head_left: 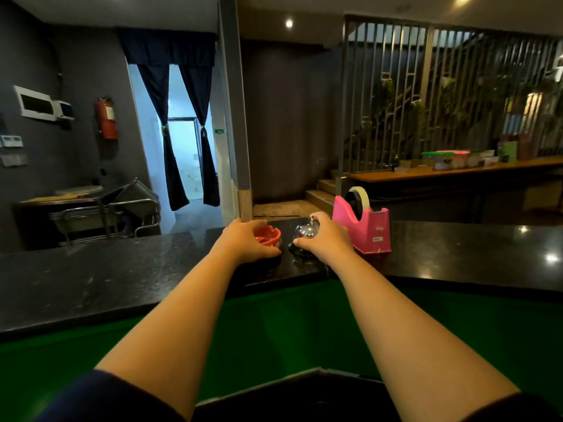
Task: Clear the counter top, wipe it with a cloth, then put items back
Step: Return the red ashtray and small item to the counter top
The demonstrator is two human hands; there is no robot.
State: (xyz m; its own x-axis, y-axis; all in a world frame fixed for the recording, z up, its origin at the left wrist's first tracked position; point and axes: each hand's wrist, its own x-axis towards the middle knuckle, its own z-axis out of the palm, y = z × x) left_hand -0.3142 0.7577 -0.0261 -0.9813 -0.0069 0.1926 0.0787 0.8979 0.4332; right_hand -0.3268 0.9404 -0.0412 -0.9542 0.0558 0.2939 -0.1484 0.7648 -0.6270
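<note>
Ashtray (269,236) and desk bell (306,234), mid-frame on the tabletop (122,269), seem gripped by curled fingers; the domed bell could slip.

From my end the counter (122,269) reads as polished black stone, finely speckled and glossy enough to mirror the ceiling lights. The ashtray (269,236) looks like shiny red glazed ceramic or hard plastic; I can't tell which. The desk bell (306,231) has a mirror-bright chromed metal dome over a dull black base. The tape dispenser (364,229) is smooth pink plastic with a soft sheen, carrying a roll of pale, slightly translucent tape (361,197). Below the counter edge I see a flat, matt green surface (274,330).
</note>
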